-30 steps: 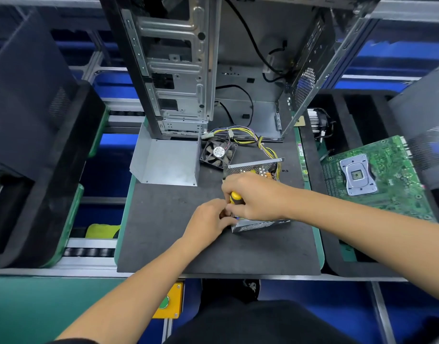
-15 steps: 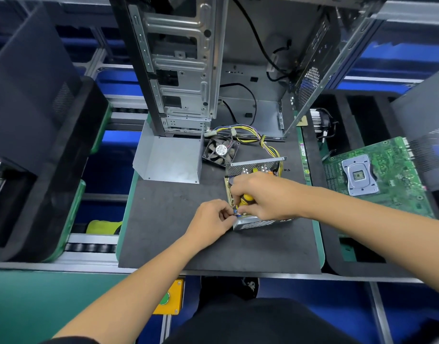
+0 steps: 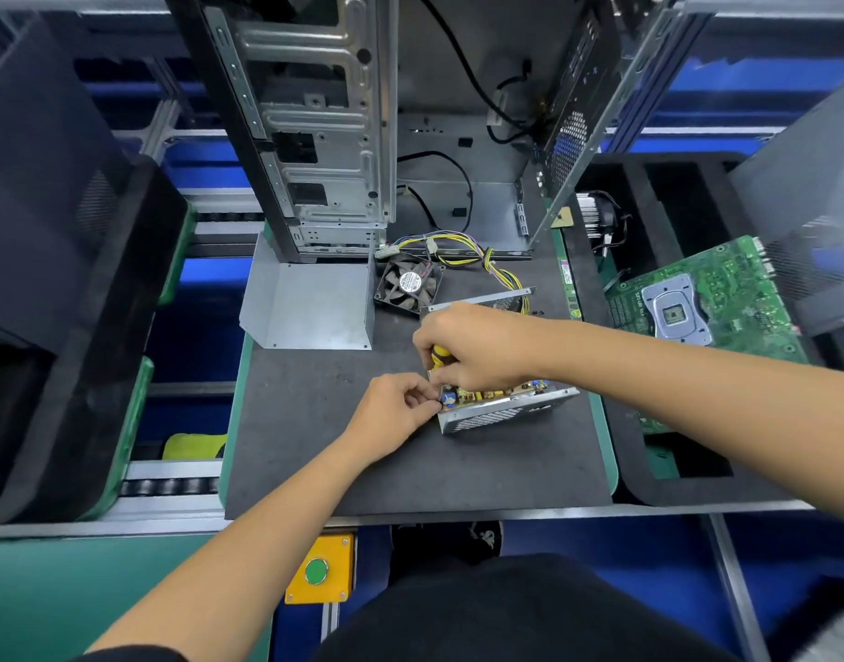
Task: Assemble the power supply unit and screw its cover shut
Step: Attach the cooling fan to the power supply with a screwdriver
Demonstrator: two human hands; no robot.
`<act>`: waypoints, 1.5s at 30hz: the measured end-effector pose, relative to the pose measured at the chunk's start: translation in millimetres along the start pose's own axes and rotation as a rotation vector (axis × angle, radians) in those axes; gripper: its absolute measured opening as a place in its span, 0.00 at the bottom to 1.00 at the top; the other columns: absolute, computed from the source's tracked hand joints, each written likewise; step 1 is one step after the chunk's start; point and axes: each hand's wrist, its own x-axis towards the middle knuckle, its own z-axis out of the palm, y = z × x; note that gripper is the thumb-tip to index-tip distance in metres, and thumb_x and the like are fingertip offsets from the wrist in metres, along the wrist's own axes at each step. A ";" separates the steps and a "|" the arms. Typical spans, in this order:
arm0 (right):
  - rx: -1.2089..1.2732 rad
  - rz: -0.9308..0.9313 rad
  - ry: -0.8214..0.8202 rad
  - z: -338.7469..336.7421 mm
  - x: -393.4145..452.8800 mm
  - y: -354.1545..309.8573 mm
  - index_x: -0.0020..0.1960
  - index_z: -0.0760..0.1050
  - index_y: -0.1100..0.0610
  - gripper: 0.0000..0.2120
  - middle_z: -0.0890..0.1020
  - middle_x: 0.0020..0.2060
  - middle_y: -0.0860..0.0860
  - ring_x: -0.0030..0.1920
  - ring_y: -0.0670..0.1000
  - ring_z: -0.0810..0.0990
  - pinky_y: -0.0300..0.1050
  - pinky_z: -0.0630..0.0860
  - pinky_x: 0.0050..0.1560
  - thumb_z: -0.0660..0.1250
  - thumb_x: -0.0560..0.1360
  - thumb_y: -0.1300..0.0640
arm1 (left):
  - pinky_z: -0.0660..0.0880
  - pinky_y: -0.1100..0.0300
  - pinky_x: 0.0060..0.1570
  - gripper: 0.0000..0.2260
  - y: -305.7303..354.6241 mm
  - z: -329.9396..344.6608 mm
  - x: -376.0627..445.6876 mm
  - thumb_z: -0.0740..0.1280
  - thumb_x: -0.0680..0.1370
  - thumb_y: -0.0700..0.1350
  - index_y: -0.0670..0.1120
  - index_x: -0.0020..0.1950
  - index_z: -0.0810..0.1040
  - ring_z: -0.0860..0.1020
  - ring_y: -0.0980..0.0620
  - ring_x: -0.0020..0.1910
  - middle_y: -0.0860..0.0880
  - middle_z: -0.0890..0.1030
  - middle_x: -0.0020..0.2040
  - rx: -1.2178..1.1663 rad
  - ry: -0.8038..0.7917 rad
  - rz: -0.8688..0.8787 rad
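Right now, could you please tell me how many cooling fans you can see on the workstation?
2. A loose black case fan lies on the dark mat, just in front of the open computer case. A finned cooler fan sits in the black foam tray on the right. Others may be hidden.

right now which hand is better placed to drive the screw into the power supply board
Right. The right hand already grips the yellow-and-black-handled screwdriver above the open grey metal power supply unit. The left hand pinches something small at its near-left corner, seemingly steadying.
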 end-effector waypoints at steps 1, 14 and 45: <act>0.015 0.018 -0.001 -1.8 1.5 0.8 0.45 0.77 0.55 0.04 0.80 0.45 0.51 0.46 0.50 0.74 0.48 0.74 0.47 0.69 0.74 0.55 | 0.69 0.70 0.36 0.04 0.2 0.0 -0.1 0.73 0.72 0.39 0.47 0.41 0.82 0.70 0.62 0.30 0.54 0.79 0.34 0.000 -0.005 -0.002; 0.025 0.037 -0.032 -2.5 8.2 -4.1 0.44 0.76 0.54 0.05 0.76 0.37 0.48 0.44 0.51 0.73 0.43 0.70 0.40 0.70 0.74 0.54 | 0.67 0.74 0.34 0.11 1.7 -3.2 -0.4 0.73 0.73 0.38 0.54 0.38 0.79 0.71 0.64 0.29 0.56 0.78 0.34 0.006 -0.041 0.012; 0.253 0.145 0.156 -16.4 -2.4 14.1 0.43 0.80 0.56 0.04 0.79 0.27 0.46 0.27 0.36 0.73 0.30 0.66 0.30 0.70 0.73 0.56 | 0.70 0.71 0.35 0.07 -1.9 -0.8 -3.6 0.75 0.72 0.42 0.53 0.41 0.80 0.70 0.63 0.30 0.55 0.78 0.33 -0.118 0.040 0.014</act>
